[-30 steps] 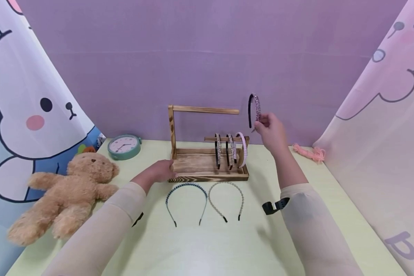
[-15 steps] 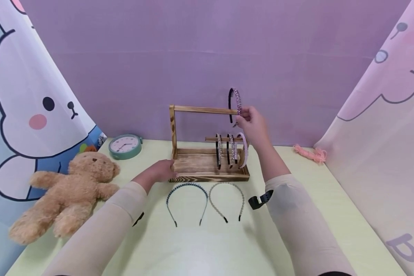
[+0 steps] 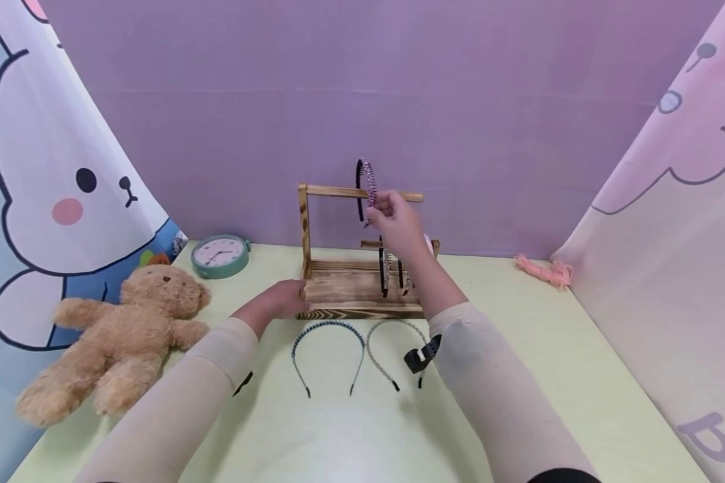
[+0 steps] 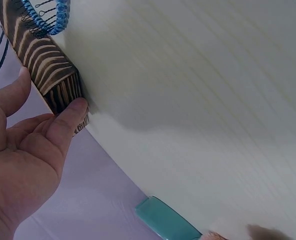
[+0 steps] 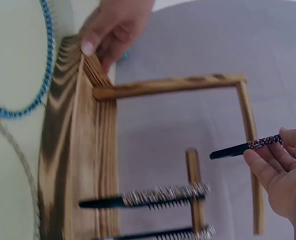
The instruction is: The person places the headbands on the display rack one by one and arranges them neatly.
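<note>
In the head view my right hand (image 3: 399,225) pinches a black toothed headband (image 3: 371,180) with sparkling pinkish stones. Its arch stands above the upper bar (image 3: 332,191) of a wooden rack (image 3: 344,288), and the bar runs between its two sides. My left hand (image 3: 280,300) holds the rack's front left corner, thumb on one side and fingers on the other, as the left wrist view shows. On the lower bar hang several headbands, among them a stone-covered one (image 5: 163,195) in the right wrist view; my right hand partly hides them in the head view.
On the table before the rack lie a blue headband (image 3: 329,324) and a pale beaded one (image 3: 376,359). A teddy bear (image 3: 123,335) and a teal clock (image 3: 220,256) are at the left. Pink yarn (image 3: 544,270) lies at the right; a purple backdrop (image 3: 362,100) stands behind.
My right hand has carried the stone-studded headband leftward from beyond the upper bar's free right end to about two-thirds along it. My left hand has stayed on the rack's corner.
</note>
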### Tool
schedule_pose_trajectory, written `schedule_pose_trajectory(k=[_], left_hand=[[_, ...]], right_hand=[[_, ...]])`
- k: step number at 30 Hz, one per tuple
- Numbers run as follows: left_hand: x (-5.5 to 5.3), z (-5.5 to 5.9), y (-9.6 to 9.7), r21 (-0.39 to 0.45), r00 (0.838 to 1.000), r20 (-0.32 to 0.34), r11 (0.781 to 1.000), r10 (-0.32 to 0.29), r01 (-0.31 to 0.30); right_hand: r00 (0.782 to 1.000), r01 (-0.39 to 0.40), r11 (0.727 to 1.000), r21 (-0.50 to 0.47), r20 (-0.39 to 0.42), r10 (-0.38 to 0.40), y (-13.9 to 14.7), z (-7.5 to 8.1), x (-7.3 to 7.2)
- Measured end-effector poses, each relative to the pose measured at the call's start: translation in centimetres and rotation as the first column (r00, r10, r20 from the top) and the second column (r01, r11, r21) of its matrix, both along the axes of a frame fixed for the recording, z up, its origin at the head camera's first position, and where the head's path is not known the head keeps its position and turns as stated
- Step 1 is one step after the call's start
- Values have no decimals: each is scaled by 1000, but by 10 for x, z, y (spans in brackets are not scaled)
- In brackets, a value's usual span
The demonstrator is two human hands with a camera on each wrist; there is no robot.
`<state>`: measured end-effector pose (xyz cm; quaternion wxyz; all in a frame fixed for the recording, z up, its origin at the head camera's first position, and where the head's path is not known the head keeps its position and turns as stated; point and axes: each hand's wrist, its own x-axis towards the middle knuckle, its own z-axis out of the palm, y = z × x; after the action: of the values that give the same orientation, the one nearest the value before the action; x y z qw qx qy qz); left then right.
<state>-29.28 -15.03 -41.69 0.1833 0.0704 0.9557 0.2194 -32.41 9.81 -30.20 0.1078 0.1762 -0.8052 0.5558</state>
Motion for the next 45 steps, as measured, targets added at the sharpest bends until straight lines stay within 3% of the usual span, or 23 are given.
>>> schedule_pose_trajectory(k=[10, 18, 32, 45], left_hand=[[-1, 2, 2, 7, 1000, 9, 1000, 0, 0], [-2, 3, 4, -1, 1000, 11, 1000, -18, 18], [-2, 6, 3, -24, 999, 16, 999, -30, 30], [-3, 4, 2, -16, 999, 32, 1000, -6, 6]], right_hand=[[998, -25, 992, 124, 53, 18, -50, -15, 2], [996, -18, 983, 181, 91, 2, -62, -24, 1], [995, -65, 973, 223, 91, 46, -63, -25, 1], [992, -104, 963, 249, 97, 82, -30, -24, 24]])
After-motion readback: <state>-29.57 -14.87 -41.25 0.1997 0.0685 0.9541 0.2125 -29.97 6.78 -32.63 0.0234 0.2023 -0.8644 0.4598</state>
